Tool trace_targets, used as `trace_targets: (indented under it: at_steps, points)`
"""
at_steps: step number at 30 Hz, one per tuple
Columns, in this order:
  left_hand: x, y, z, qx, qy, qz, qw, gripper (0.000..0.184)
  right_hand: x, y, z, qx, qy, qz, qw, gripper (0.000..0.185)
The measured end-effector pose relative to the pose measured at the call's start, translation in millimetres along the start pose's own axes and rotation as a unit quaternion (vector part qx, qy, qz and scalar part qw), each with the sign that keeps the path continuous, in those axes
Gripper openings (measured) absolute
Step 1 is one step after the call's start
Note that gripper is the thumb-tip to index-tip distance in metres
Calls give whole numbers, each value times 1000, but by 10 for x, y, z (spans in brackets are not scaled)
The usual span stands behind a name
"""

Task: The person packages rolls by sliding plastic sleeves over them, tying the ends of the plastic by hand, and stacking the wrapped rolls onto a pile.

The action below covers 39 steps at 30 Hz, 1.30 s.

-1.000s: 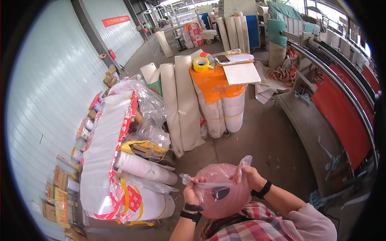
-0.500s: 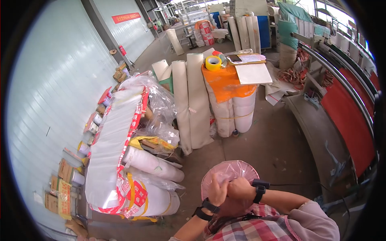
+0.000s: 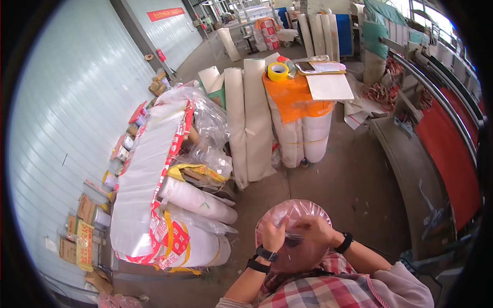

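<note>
A round pink roll (image 3: 303,256) wrapped in clear plastic stands upright against the checked shirt at the bottom centre. My left hand (image 3: 275,233) is closed on the gathered plastic film at the roll's front, its thumb pointing up. Just right of it, my right hand (image 3: 314,231) is over the roll's upper face, blurred by motion, and what its fingers hold is hidden. Between and below the hands shows the dark centre hole of the roll. Both wrists wear black bands.
Wrapped white rolls (image 3: 197,200) lie at the left. Upright rolls (image 3: 257,123) stand ahead, beside an orange cover (image 3: 292,97) bearing yellow tape (image 3: 278,72), a phone (image 3: 306,66) and papers (image 3: 328,86). A machine with red sheet (image 3: 446,154) is at the right.
My hands came together from the two sides of the roll, drawing the plastic to its middle, then moved slightly apart. The view has turned, so the surroundings sit further right.
</note>
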<state>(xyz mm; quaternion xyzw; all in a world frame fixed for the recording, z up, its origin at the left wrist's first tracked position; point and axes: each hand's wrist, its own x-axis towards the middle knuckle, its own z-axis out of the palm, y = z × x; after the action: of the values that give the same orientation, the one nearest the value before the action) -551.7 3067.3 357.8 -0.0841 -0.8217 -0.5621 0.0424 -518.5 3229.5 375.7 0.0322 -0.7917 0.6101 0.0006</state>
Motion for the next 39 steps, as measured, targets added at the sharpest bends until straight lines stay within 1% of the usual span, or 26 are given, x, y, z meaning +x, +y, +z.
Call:
trace_targets:
  at_steps: [1, 2, 3, 5, 6, 11, 14, 16, 17, 18, 19, 21, 23, 24, 25, 26, 27, 28, 29, 31, 32, 34, 35, 37, 38, 39]
  points:
    - [-16, -2, 17, -13, 86, 99, 991, 30, 0, 57, 6, -9, 61, 81, 995, 28]
    - [-34, -3, 32, -12, 85, 98, 991, 30, 58, 102, -67, 8, 27, 173, 984, 33]
    - [-78, -9, 50, 14, 36, 101, 994, 35, 45, 197, -23, 9, 27, 176, 984, 33]
    - [-154, 15, 75, 65, -58, 107, 990, 51, 9, 184, 66, 171, -99, 2, 980, 41]
    - [-167, 54, 75, 150, -125, 79, 978, 65, -31, 131, 7, 55, -157, -77, 983, 50]
    - [-155, 0, 69, 184, -155, 120, 963, 87, -76, 247, 72, 0, -145, -103, 984, 54]
    - [-158, 50, 45, 199, -198, 45, 959, 96, -50, 265, 120, 97, -108, -44, 988, 46]
    - [-183, 41, 48, 137, -182, 162, 960, 95, -56, 163, 101, 320, -61, 137, 935, 31]
    - [-176, 33, 51, 114, -176, 202, 957, 95, -41, 180, 99, 317, -59, 138, 937, 31]
    - [-144, -9, -3, -10, -213, 79, 974, 98, -46, 223, 106, 339, -42, 110, 933, 27]
    - [-106, -61, -65, -133, -246, -47, 959, 100, -67, 247, 111, 361, -22, 83, 929, 23]
    - [72, -136, -164, -90, -303, -94, 944, 90, -96, 108, 62, 339, -27, 107, 934, 20]
    - [267, -145, -221, -166, -436, -125, 876, 81, -78, -2, 12, 299, -70, 79, 949, 15]
    - [329, -122, -236, -241, -438, -200, 842, 68, -45, 97, -42, 244, -161, 63, 954, 12]
    - [392, -135, -241, -243, -438, -200, 842, 68, -1, 101, -61, 242, -162, 64, 955, 12]
    - [453, -181, -232, -230, -462, -202, 832, 63, 37, 99, -80, 82, -192, -121, 971, 18]
    - [500, -200, -225, -216, -487, -204, 821, 59, 42, 100, -93, -83, -210, -296, 928, 26]
    - [497, -83, -253, -187, -485, -174, 836, 47, -25, 63, -103, -194, -162, -294, 922, 34]
    - [500, -56, -268, -188, -488, -174, 834, 47, -67, 67, -84, -196, -160, -291, 923, 34]
    - [527, -30, -274, -220, -464, -199, 834, 39, -123, 70, -30, -352, -14, -294, 888, 26]
    - [534, -70, -248, -221, -466, -198, 834, 39, -133, 67, -7, -354, -12, -294, 888, 26]
    - [528, -164, -207, -259, -446, -315, 797, 35, -135, 63, 47, -402, 43, -284, 869, 24]
    - [494, -160, -200, -257, -443, -313, 800, 35, -140, 81, 73, -400, 44, -288, 869, 24]
    - [435, -111, -202, -234, -442, -157, 852, 34, -134, 127, 118, -348, 19, -271, 897, 30]
    - [462, -155, -221, -163, -440, -39, 882, 28, -151, 121, 128, -343, 33, -268, 900, 32]
    - [459, -158, -259, -158, -433, -38, 887, 28, -148, 103, 98, -338, 31, -277, 899, 32]
